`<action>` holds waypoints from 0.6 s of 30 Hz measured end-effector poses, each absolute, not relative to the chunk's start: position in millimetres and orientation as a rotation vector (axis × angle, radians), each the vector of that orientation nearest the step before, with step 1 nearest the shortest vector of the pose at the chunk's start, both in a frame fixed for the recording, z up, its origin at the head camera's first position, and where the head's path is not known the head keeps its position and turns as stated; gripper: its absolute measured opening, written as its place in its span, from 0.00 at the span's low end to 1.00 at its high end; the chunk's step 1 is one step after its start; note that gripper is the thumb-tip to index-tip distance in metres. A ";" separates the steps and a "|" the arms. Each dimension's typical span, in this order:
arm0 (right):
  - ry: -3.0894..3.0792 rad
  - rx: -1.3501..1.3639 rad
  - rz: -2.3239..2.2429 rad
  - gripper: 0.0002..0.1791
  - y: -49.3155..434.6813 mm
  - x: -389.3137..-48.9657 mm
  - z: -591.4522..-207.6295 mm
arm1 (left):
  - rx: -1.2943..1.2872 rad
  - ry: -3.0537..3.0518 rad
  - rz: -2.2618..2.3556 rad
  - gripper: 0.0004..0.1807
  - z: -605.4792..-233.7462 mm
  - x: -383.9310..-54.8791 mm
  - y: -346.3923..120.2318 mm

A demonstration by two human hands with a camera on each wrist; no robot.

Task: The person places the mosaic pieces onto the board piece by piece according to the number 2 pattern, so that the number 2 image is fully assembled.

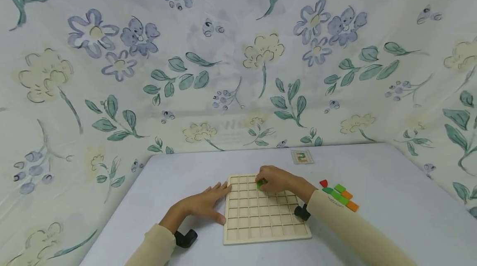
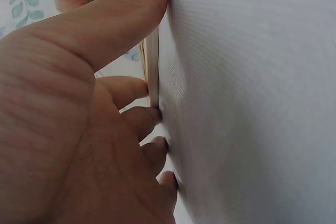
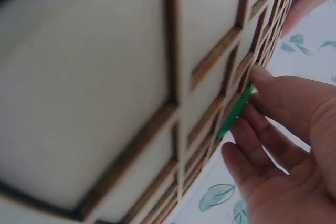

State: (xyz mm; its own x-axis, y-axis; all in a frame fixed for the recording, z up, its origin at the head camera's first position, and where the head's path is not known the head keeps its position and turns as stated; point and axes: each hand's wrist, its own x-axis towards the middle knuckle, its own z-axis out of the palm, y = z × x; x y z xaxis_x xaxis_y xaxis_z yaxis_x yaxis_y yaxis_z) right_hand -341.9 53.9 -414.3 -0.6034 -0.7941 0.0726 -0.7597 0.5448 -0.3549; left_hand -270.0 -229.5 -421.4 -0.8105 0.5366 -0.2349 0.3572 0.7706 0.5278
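A light wooden board [image 1: 255, 223] divided into square cells by raised strips lies flat on the white table. Along its left edge rests my left hand [image 1: 204, 204], fingers spread and fairly straight, the thumb near the lower left side. The left wrist view shows the fingertips on the tabletop beside the board's edge [image 2: 153, 72]. Over the board's upper part, my right hand [image 1: 275, 180] pinches a small green tile [image 1: 261, 184] between thumb and fingers. In the right wrist view the green tile [image 3: 234, 111] stands tilted at the grid; whether it sits inside a cell I cannot tell.
Right of the board, by the right forearm, lie a red piece [image 1: 324, 183], several green tiles [image 1: 340, 188] and orange tiles [image 1: 352, 206]. A card [image 1: 302, 157] with a gridded picture lies near the table's far edge. A floral-patterned cloth [image 1: 238, 92] hangs behind.
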 end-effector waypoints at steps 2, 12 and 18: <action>2.680 -1.339 -0.557 0.09 54.2 -341.5 -415.4 | 0.677 2.587 0.667 0.61 -422.2 -269.8 -229.7; 2.731 -1.348 -0.685 0.13 76.1 -342.5 -401.8 | 0.701 2.594 0.661 0.60 -422.3 -272.2 -226.7; 2.768 -1.331 -0.703 0.12 96.3 -338.5 -391.7 | 0.696 2.597 0.669 0.61 -423.1 -272.0 -228.7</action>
